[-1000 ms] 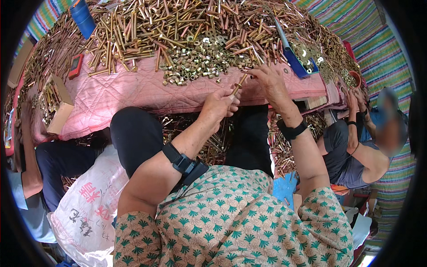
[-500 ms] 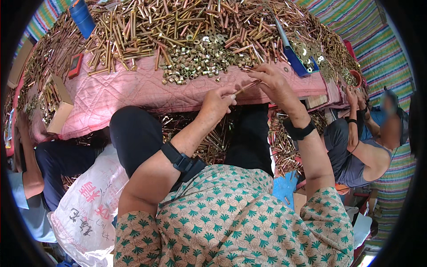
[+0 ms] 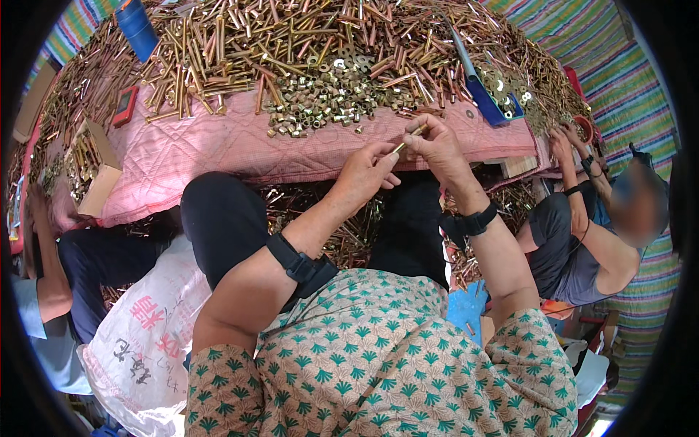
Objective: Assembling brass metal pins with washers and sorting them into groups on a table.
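Note:
Over the front edge of the pink quilted cover (image 3: 218, 146), my two hands meet at a slim brass-coloured bolt (image 3: 400, 147). My left hand (image 3: 368, 173) pinches its lower left end between thumb and fingers. My right hand (image 3: 440, 149) grips the upper right end, its fingertips curled round it; whether a small nut or sleeve sits there is hard to make out. Just beyond my hands lies a heap of short metal sleeves or nuts (image 3: 320, 98). Behind and beside that heap, loose long bolts (image 3: 218, 54) are piled up.
A blue tray (image 3: 495, 105) of washers stands at right, and a blue cylinder (image 3: 136, 30) at far left. Nearby are a red-framed box (image 3: 125, 107) and a carton of bolts (image 3: 98, 171). Co-workers (image 3: 575, 240) sit on both sides. A white sack (image 3: 149, 335) lies by my left leg.
My right hand has drawn back toward me and tilted, closing round the bolt's upper end. The bolt now points up more steeply. The co-worker at right has lowered their hands and leaned in.

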Motion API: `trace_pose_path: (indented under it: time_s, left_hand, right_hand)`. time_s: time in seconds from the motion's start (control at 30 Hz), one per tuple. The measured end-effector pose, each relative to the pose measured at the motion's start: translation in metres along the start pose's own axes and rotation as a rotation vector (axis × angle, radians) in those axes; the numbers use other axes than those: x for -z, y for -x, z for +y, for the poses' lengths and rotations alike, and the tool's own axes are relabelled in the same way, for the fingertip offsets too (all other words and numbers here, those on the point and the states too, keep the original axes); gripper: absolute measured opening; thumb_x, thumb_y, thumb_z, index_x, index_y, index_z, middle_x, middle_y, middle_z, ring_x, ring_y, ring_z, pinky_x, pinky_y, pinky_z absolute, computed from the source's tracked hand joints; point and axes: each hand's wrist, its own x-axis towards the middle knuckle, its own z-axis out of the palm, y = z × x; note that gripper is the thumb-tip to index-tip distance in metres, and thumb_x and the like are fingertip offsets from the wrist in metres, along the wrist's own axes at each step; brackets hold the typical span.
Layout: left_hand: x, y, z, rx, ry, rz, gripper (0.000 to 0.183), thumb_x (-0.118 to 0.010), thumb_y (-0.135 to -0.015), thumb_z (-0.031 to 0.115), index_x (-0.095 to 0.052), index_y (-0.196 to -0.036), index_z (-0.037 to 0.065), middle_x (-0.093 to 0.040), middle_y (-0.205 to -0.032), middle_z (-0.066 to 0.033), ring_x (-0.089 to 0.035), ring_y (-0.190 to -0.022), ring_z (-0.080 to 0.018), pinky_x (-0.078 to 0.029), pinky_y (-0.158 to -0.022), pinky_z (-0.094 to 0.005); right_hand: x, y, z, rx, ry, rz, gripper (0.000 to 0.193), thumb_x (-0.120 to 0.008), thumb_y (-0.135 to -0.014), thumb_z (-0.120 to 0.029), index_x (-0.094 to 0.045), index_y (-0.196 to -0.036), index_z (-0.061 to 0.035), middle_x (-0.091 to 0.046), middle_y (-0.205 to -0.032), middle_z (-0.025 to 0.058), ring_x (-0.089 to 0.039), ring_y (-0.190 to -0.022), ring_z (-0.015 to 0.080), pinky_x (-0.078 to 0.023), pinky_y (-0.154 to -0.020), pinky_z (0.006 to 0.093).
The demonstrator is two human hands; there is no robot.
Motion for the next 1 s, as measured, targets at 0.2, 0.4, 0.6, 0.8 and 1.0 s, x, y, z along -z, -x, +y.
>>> trace_pose_path:
  time_s: [0.2, 0.4, 0.6, 0.8, 1.0]
  left_hand:
    - [0.016, -0.005, 0.021, -0.095, 0.254, 0.207, 0.026, -0.05, -0.096, 0.013, -0.051, -0.117, -0.003, -0.06, -0.098, -0.0099, -0.062, -0.071, -0.0142, -0.053, -0.063, -0.0255]
    - [0.034, -0.008, 0.034, -0.224, 0.383, 0.4, 0.017, -0.05, -0.096, 0.012, -0.052, -0.108, -0.001, -0.06, -0.09, -0.0087, -0.061, -0.071, -0.014, -0.053, -0.063, -0.0259]
    - [0.031, -0.008, 0.035, -0.154, 0.348, 0.361, 0.019, -0.051, -0.095, 0.012, -0.052, -0.108, -0.002, -0.061, -0.089, -0.0089, -0.061, -0.07, -0.0143, -0.053, -0.063, -0.0255]
    - [0.024, -0.004, 0.03, -0.082, 0.283, 0.217, 0.022, -0.053, -0.094, 0.012, -0.053, -0.11, -0.003, -0.062, -0.088, -0.0087, -0.062, -0.07, -0.0135, -0.053, -0.062, -0.0253]
    - [0.019, -0.004, 0.022, 0.004, 0.245, 0.122, 0.026, -0.054, -0.094, 0.012, -0.054, -0.116, -0.001, -0.062, -0.087, -0.0078, -0.063, -0.067, -0.0135, -0.054, -0.059, -0.0237]
  right_hand:
    - [-0.017, -0.025, -0.008, -0.052, -0.276, 0.091, 0.018, -0.061, -0.089, -0.009, -0.06, -0.104, -0.0014, -0.062, -0.085, 0.0032, -0.059, -0.072, 0.0093, -0.051, -0.064, 0.0229]
    - [-0.048, -0.041, 0.017, 0.576, 1.107, -0.094, 0.015, -0.061, -0.077, -0.001, -0.065, -0.091, -0.0032, -0.059, -0.083, 0.013, -0.058, -0.075, 0.0303, -0.047, -0.068, 0.0374]
    - [-0.046, -0.05, 0.029, 0.535, 1.003, -0.04, 0.013, -0.063, -0.074, 0.0, -0.061, -0.087, -0.0013, -0.058, -0.079, 0.0122, -0.058, -0.075, 0.029, -0.048, -0.067, 0.0363]
    - [-0.009, -0.046, 0.019, 0.224, 0.392, 0.04, 0.013, -0.064, -0.083, -0.003, -0.057, -0.093, 0.0015, -0.063, -0.086, 0.005, -0.06, -0.075, 0.0101, -0.049, -0.065, 0.0234]
    - [0.012, -0.029, -0.02, 0.173, 0.003, 0.071, 0.015, -0.063, -0.087, -0.004, -0.062, -0.1, 0.0004, -0.064, -0.083, 0.0041, -0.06, -0.073, 0.0102, -0.049, -0.066, 0.0235]
